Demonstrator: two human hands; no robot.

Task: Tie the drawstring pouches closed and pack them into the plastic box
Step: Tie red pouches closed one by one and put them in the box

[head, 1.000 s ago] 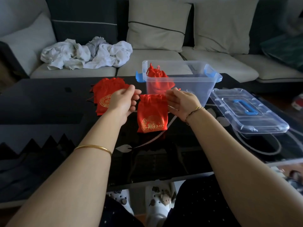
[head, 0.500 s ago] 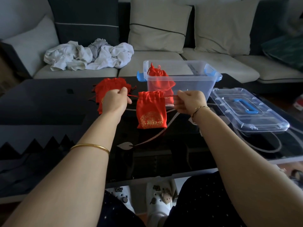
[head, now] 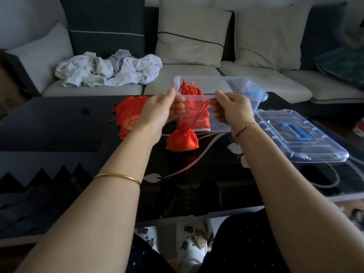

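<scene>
Red satin pouch — gold-printed red pouches, clear box with blue latches — glossy black table

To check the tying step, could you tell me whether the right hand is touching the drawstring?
Touching. Head view: the red drawstring runs from the cinched pouch into the right hand, pinched in its fingers.
</scene>
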